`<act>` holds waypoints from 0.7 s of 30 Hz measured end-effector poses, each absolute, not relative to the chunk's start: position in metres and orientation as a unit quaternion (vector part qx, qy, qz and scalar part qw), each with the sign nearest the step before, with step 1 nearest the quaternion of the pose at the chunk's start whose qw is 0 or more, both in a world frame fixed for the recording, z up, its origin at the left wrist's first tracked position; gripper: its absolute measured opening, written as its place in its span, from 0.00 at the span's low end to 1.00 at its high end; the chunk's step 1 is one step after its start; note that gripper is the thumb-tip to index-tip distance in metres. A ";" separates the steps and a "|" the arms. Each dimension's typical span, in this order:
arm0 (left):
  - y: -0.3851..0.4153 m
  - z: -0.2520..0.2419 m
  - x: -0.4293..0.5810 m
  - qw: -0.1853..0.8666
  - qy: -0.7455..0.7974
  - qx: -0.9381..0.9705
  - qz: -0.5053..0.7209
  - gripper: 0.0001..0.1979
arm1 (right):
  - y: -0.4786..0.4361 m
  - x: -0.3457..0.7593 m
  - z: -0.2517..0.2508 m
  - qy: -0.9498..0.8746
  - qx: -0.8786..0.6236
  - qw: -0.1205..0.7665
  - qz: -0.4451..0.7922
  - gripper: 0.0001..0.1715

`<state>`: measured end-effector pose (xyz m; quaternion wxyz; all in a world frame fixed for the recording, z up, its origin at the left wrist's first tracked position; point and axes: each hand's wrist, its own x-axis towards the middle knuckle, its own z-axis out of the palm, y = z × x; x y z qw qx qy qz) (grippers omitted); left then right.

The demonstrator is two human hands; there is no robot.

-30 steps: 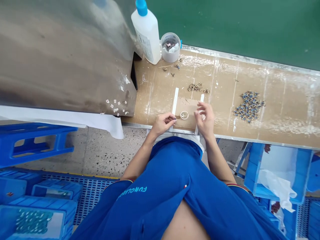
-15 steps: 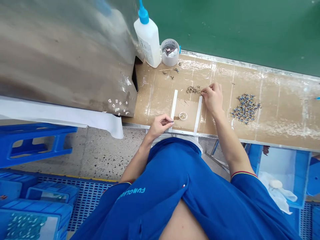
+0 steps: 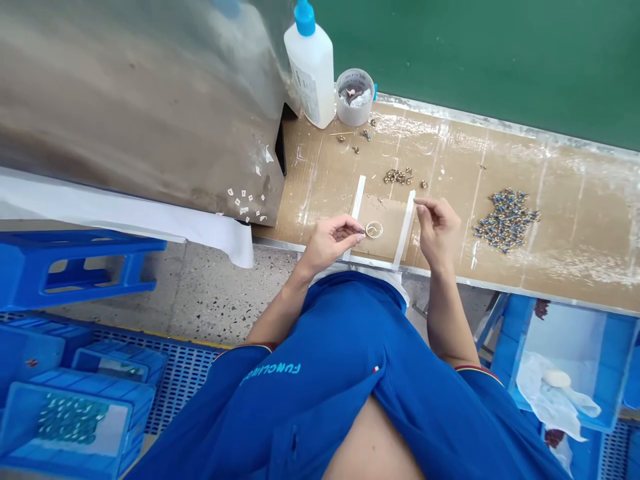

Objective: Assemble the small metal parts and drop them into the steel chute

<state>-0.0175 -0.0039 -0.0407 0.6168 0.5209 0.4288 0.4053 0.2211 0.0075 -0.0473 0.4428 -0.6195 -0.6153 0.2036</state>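
Observation:
My left hand point(image 3: 334, 241) is closed in a pinch at the left side of a small round white-rimmed dish point(image 3: 374, 230). A tiny dark bluish piece shows at its fingertips, too small to name. My right hand point(image 3: 439, 230) is also pinched, thumb against forefinger, near the upper end of the right white tape strip point(image 3: 406, 227); whatever it holds is too small to make out. Beyond the dish lies a small pile of brass-coloured metal pieces point(image 3: 397, 176), with one separate piece point(image 3: 424, 184) to its right.
A large heap of blue and gold pieces point(image 3: 506, 220) lies at the right on the cardboard point(image 3: 575, 233). A white bottle point(image 3: 313, 80) with a blue cap and a round tub point(image 3: 355, 110) stand at the back left. White scraps dot the metal surface point(image 3: 200, 133).
My right hand has drawn back from the brass-coloured pile towards me, leaving one piece apart from it. My left hand has moved right, up to the dish. The view has shifted slightly.

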 end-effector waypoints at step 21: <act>-0.010 -0.027 -0.006 0.431 0.432 0.674 0.417 0.05 | -0.026 0.163 -0.019 -0.455 -0.546 0.502 0.493 0.22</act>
